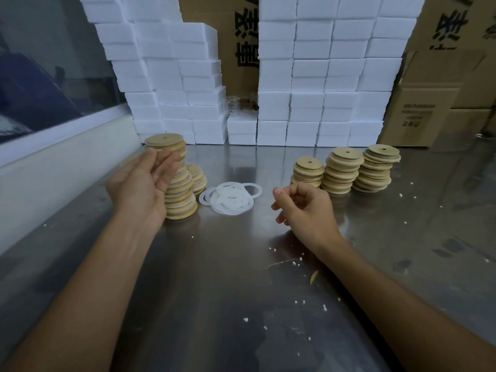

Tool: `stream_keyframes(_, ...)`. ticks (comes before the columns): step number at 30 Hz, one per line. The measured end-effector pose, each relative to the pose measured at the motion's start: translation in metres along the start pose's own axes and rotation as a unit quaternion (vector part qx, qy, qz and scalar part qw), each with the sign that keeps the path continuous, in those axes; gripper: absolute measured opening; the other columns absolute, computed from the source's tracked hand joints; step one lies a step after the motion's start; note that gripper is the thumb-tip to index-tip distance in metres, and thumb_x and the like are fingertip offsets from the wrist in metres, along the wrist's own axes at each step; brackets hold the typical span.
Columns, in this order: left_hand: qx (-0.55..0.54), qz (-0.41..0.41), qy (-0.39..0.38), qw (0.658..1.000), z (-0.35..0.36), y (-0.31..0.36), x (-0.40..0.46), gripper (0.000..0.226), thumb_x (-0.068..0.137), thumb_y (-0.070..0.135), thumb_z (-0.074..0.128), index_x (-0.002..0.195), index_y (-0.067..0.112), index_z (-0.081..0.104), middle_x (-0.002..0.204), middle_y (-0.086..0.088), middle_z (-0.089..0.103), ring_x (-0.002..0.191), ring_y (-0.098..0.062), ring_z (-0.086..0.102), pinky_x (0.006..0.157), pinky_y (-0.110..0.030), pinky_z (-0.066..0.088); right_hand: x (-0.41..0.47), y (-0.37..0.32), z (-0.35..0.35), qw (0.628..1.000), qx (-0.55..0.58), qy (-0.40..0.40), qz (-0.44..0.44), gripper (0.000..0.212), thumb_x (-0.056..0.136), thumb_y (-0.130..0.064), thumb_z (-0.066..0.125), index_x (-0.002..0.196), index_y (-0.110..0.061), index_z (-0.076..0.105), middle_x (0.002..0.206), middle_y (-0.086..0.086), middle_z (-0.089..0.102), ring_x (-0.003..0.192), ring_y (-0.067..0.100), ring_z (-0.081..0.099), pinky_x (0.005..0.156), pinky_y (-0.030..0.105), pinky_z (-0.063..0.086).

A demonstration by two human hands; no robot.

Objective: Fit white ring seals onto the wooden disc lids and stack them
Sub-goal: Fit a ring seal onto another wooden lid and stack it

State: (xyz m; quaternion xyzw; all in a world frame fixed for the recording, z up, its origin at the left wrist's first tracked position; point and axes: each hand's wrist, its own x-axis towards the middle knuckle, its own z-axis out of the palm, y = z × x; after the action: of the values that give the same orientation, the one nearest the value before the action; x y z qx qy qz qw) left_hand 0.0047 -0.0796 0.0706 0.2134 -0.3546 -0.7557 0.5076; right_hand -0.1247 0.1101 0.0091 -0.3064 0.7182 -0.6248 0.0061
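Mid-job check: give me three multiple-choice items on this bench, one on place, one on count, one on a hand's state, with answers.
1. Where does the pile of white ring seals lie?
A. Between the tall stack and the three right stacks
B. On the foam boxes
C. In the left hand

2. How many wooden lid stacks stand right of the seals?
A. One
B. Three
C. Five

3. What does the right hand hold?
A. A lid
B. A seal
C. Nothing visible

Answers: 1 A, the seals lie on the steel table right of the tall stack; 2 B, three side by side; 3 C, its fingers are loosely curled and empty.
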Motion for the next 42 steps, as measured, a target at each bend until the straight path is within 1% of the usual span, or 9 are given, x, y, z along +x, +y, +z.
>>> stream_keyframes(6,0.11,0.073,0.002,0.991,0.0,-0.007,-0.003,0.012,0.094,0.008,0.06,0.083,0.005,0.063,0.069,-0.007,0.068,0.063,-0.02,0.072,0.057,-0.021,0.056,0.0,0.003,0.0,1.0,0.001,-0.001,-0.006,0.023,0.094,-0.026,0.064,0.083,-0.006,0.067,0.075,0.005,0.072,0.058,0.018,0.068,0.055,0.025,0.053)
stream_keyframes(10,0.276,0.161,-0.072,0.945,0.002,-0.027,-0.009,0.013,0.087,0.006,0.061,0.076,0.013,0.063,0.054,0.001,0.064,0.045,-0.02,0.063,0.043,-0.023,0.049,0.001,0.005,0.001,1.0,0.004,0.008,-0.016,0.022,0.093,-0.026,0.066,0.08,-0.009,0.067,0.073,0.004,0.072,0.059,0.015,0.067,0.055,0.022,0.051)
stream_keyframes(12,0.388,0.205,-0.135,0.889,0.001,-0.045,-0.015,0.013,0.085,0.01,0.065,0.075,0.016,0.064,0.058,0.002,0.066,0.049,-0.02,0.064,0.049,-0.03,0.053,0.002,0.007,0.001,0.999,-0.009,0.035,-0.025,0.021,0.093,-0.025,0.067,0.077,-0.011,0.066,0.071,0.002,0.071,0.064,0.017,0.068,0.061,0.03,0.056)
stream_keyframes(16,0.6,0.288,-0.278,0.693,-0.013,-0.076,-0.021,0.01,0.083,0.014,0.068,0.093,0.017,0.07,0.093,0.002,0.072,0.082,-0.02,0.065,0.076,-0.039,0.054,0.004,0.01,-0.001,0.992,-0.061,0.085,-0.067,0.017,0.091,-0.026,0.067,0.077,-0.017,0.065,0.069,-0.006,0.068,0.066,0.013,0.065,0.066,0.034,0.055)
stream_keyframes(19,0.654,0.283,-0.316,0.626,-0.015,-0.083,-0.019,0.028,0.086,0.017,0.067,0.114,0.013,0.068,0.118,-0.002,0.068,0.11,-0.026,0.058,0.093,-0.045,0.047,0.005,0.011,-0.002,0.988,-0.084,0.09,-0.098,0.003,0.091,-0.023,0.066,0.089,-0.021,0.064,0.082,-0.013,0.066,0.068,0.009,0.063,0.065,0.031,0.054)
stream_keyframes(26,0.659,0.288,-0.295,0.629,-0.011,-0.081,-0.021,0.016,0.088,0.01,0.065,0.102,0.008,0.071,0.1,-0.005,0.069,0.097,-0.025,0.059,0.085,-0.042,0.048,0.02,0.023,-0.006,0.969,-0.205,0.087,-0.108,0.048,0.09,-0.022,0.063,0.134,-0.024,0.045,0.141,-0.009,0.04,0.072,0.009,0.062,0.08,0.047,0.055)
stream_keyframes(29,0.659,0.291,-0.292,0.629,-0.01,-0.082,-0.021,0.015,0.089,0.011,0.065,0.103,0.008,0.071,0.1,-0.004,0.068,0.097,-0.025,0.059,0.084,-0.041,0.048,0.03,0.029,-0.006,0.957,-0.264,0.072,-0.096,0.063,0.091,-0.028,0.062,0.146,-0.028,0.032,0.16,-0.007,0.02,0.095,0.018,0.062,0.088,0.047,0.052)
stream_keyframes(34,0.649,0.289,-0.285,0.643,-0.012,-0.082,-0.02,0.021,0.083,0.025,0.075,0.099,0.012,0.072,0.095,0.0,0.069,0.089,-0.018,0.058,0.077,-0.032,0.047,0.047,0.038,-0.007,0.95,-0.3,0.06,-0.064,0.071,0.092,-0.034,0.06,0.152,-0.029,0.023,0.164,-0.01,0.014,0.136,0.026,0.042,0.097,0.049,0.045)
stream_keyframes(42,0.649,0.281,-0.296,0.642,-0.012,-0.082,-0.019,0.011,0.087,0.021,0.07,0.085,0.01,0.072,0.079,0.003,0.056,0.079,-0.016,0.05,0.07,-0.029,0.039,0.062,0.04,-0.009,0.937,-0.345,0.047,-0.031,0.068,0.092,-0.032,0.057,0.152,-0.024,0.025,0.157,-0.006,0.023,0.124,0.028,0.05,0.087,0.046,0.05)
